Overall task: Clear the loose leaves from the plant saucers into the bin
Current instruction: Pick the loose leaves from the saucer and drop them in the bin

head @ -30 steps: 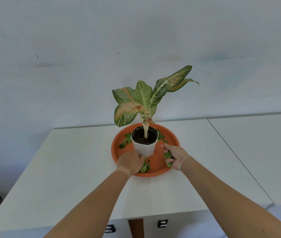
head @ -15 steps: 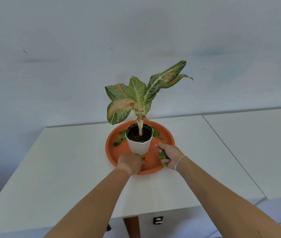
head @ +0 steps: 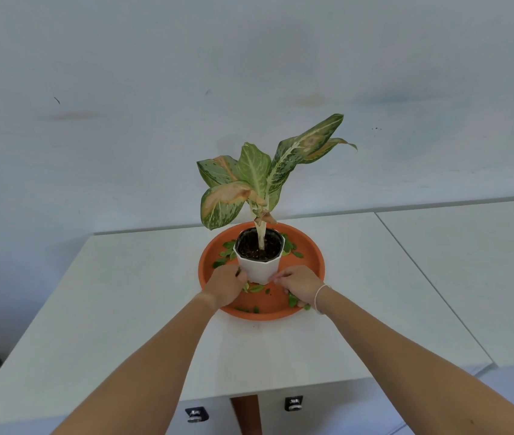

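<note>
Head view: both hands work the orange saucer (head: 312, 262) at the near foot of the white pot (head: 259, 265). Left hand (head: 226, 285) at seven o'clock from the pot, fingers curled around green scraps. Right hand (head: 301, 287) at five o'clock, fingers bunched, small leaves (head: 293, 300) poking out beneath it. Early going, I'd say: loose leaves (head: 226, 254) lie scattered at ten and two o'clock behind the pot, more at the front rim. No bin in sight. They're tiny, oval, bright green, flat on the saucer. The variegated plant (head: 255, 180) stands upright.
</note>
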The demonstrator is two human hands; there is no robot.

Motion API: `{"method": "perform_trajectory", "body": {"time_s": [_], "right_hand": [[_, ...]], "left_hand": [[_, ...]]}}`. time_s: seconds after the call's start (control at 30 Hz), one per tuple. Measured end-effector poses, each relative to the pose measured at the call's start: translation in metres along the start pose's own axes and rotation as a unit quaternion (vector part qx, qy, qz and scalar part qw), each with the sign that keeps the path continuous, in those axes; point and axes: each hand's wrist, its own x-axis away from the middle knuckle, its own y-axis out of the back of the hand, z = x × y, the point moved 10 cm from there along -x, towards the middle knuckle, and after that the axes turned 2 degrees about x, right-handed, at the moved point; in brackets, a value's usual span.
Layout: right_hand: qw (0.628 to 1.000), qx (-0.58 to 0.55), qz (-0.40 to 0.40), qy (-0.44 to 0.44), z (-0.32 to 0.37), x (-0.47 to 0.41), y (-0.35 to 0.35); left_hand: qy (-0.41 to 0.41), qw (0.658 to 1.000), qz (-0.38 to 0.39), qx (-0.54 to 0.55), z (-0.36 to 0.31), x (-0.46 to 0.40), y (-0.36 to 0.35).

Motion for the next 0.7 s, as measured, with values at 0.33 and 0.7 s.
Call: {"method": "perform_trajectory", "body": {"time_s": [0.33,0.7], "right_hand": [[0.908,0.394,0.038,0.141,0.029,-0.003,-0.042],[0.900,0.411,-0.002,0.143,0.026,-0.008,-0.033]], "left_hand": [[0.106,0.971,-0.039,0.212,0.029,0.010,0.015],[0.125,0.947,-0.046,0.293,0.036,0.019,0.016]]}}
